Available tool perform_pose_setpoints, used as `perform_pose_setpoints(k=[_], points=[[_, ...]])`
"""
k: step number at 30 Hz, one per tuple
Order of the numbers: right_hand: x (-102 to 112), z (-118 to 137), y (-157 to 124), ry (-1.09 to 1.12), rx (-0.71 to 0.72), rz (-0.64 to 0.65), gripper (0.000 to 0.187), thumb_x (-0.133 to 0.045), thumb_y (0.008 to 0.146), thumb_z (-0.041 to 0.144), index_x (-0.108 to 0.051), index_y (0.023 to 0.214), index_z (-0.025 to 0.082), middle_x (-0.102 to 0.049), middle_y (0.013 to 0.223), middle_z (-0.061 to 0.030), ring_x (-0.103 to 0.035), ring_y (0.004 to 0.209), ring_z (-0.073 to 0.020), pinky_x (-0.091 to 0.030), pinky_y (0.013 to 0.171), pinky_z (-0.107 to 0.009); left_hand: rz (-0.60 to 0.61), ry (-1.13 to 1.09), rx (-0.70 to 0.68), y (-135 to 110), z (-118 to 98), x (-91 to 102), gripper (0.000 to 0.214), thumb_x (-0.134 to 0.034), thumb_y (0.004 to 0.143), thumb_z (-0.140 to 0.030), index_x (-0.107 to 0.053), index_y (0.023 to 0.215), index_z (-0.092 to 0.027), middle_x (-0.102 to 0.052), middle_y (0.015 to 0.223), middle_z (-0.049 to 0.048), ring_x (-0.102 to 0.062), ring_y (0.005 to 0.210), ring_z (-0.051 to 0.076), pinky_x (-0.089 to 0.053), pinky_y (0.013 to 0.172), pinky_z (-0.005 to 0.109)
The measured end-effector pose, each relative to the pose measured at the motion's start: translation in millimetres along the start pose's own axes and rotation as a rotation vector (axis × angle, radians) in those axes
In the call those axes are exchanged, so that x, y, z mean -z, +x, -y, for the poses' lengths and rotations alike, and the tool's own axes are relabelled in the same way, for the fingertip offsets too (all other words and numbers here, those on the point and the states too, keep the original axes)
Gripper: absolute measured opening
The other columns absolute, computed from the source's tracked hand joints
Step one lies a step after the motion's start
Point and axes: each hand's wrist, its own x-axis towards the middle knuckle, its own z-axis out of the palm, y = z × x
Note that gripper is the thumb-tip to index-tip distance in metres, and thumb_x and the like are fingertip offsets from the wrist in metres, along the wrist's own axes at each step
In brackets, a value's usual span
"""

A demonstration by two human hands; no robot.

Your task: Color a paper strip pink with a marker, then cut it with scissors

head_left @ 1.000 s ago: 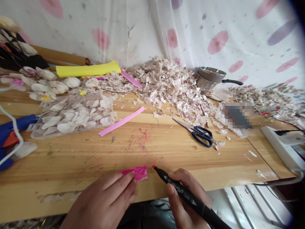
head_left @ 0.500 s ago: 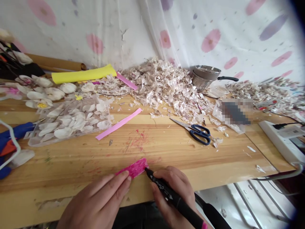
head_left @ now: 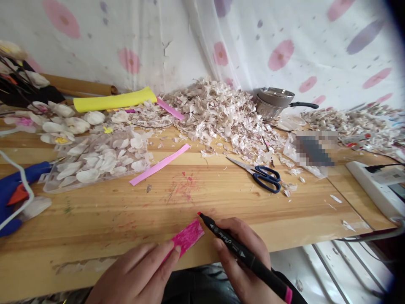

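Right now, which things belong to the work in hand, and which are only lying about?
In use:
flat magenta strip, under the left hand
red-tipped black marker, in the right hand

Probably just lying about:
blue-handled metal scissors
long pale-pink strip
bright yellow roll

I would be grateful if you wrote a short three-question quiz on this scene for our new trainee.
1. Multiple choice: what does the right hand hold?
(a) a rolled yellow sheet
(b) a long black marker pen
(c) a steel saucepan

2. True or false: as the camera sees it, the metal scissors with dark blue handles lie to the left of the nearer long pale-pink strip.

3. Short answer: which hand covers one end of the rectangular magenta strip?

Key:
1. b
2. False; the scissors lie to its right.
3. The left hand.
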Motion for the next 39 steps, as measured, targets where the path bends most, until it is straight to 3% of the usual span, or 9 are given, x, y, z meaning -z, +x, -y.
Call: perform_pose_setpoints(k=[3, 6, 11, 16, 19, 22, 28, 35, 39], points=[[5, -1, -8, -0.065, -0.034, -0.024, 0.017, -0.064, 0.087, 0.021, -0.063, 0.103, 0.025, -0.071, 0.085, -0.0006, -0.069, 0.072, -0.0161, -0.055, 0.063, -0.024, 0.213, -0.023, -0.063, 8, 14, 10.3, 0.045, -0.037, 0.093, -0.01, -0.059, 0.13, -0.023, -0.068, 0.124, 0.0021, -0.06, 0.111, 0.022, -0.049, 0.094, 0.036], [4, -3, -13, -0.118, -0.057, -0.077, 0.017, -0.065, 0.087, 0.026, -0.064, 0.104, 0.025, -0.072, 0.092, -0.0026, -0.07, 0.08, -0.0178, -0.058, 0.069, -0.026, 0.285, 0.012, -0.039, 17, 18, 15.2, 0.042, -0.038, 0.095, -0.017, -0.058, 0.13, -0.028, -0.067, 0.123, 0.0003, -0.061, 0.107, 0.02, -0.05, 0.09, 0.033], [4, -2, -13, -0.119, -0.081, -0.036, 0.016, -0.065, 0.089, 0.028, -0.063, 0.104, 0.028, -0.072, 0.09, 0.0009, -0.07, 0.079, -0.0153, -0.059, 0.07, -0.023, 0.12, 0.065, 0.066, 28, 2, 6.3, 0.03, -0.04, 0.099, -0.022, -0.066, 0.113, -0.019, -0.07, 0.099, 0.0036, -0.063, 0.087, 0.018, -0.048, 0.079, 0.032], [2, 1, -6, -0.143, -0.011, -0.017, 0.018, -0.066, 0.089, 0.031, -0.063, 0.106, 0.025, -0.073, 0.092, -0.0031, -0.072, 0.083, -0.0186, -0.061, 0.071, -0.027, -0.021, 0.121, 0.066, 36, -8, -0.8, 0.027, -0.045, 0.098, -0.023, -0.069, 0.098, -0.012, -0.071, 0.094, 0.0079, -0.063, 0.085, 0.021, -0.048, 0.078, 0.035], [-3, 7, 2, -0.137, 0.063, -0.032, 0.015, -0.065, 0.088, 0.028, -0.064, 0.102, 0.023, -0.074, 0.087, -0.004, -0.073, 0.076, -0.0188, -0.062, 0.069, -0.028, -0.031, 0.116, 0.019, 38, -7, -1.1, 0.027, -0.046, 0.098, -0.024, -0.07, 0.102, -0.011, -0.073, 0.102, 0.0094, -0.064, 0.091, 0.023, -0.048, 0.083, 0.038], [-6, 14, 8, -0.066, 0.092, 0.056, 0.009, -0.063, 0.088, 0.023, -0.064, 0.097, 0.023, -0.073, 0.077, -0.0005, -0.071, 0.064, -0.0156, -0.06, 0.061, -0.024, -0.023, 0.105, -0.002, 39, -5, -1.8, 0.029, -0.046, 0.098, -0.023, -0.07, 0.106, -0.01, -0.074, 0.107, 0.0089, -0.064, 0.096, 0.023, -0.046, 0.087, 0.038], [-11, 18, 7, -0.105, 0.134, 0.073, 0.027, -0.063, 0.092, 0.022, -0.058, 0.118, 0.029, -0.074, 0.101, -0.0047, -0.073, 0.09, -0.0207, -0.062, 0.078, -0.029, 0.001, 0.069, -0.028, 40, -4, -3.2, 0.03, -0.045, 0.098, -0.024, -0.072, 0.104, -0.011, -0.076, 0.103, 0.0064, -0.065, 0.096, 0.022, -0.045, 0.088, 0.036], [-29, 6, 28, -0.146, 0.144, 0.002, 0.014, -0.061, 0.092, 0.023, -0.067, 0.105, 0.025, -0.075, 0.086, -0.0054, -0.074, 0.073, -0.0214, -0.062, 0.068, -0.031, -0.055, 0.079, -0.069, 48, -4, -1.6, 0.033, -0.043, 0.099, -0.021, -0.073, 0.095, -0.01, -0.077, 0.093, 0.0063, -0.065, 0.09, 0.02, -0.046, 0.084, 0.034], [-30, 8, 27, -0.12, 0.179, 0.032, 0.014, -0.064, 0.09, 0.027, -0.068, 0.103, 0.03, -0.076, 0.082, -0.004, -0.074, 0.068, -0.022, -0.063, 0.061, -0.029, -0.067, 0.075, -0.043, 47, -4, -3.0, 0.038, -0.038, 0.1, -0.02, -0.075, 0.091, -0.013, -0.077, 0.093, 0.0057, -0.065, 0.089, 0.019, -0.044, 0.086, 0.033]])
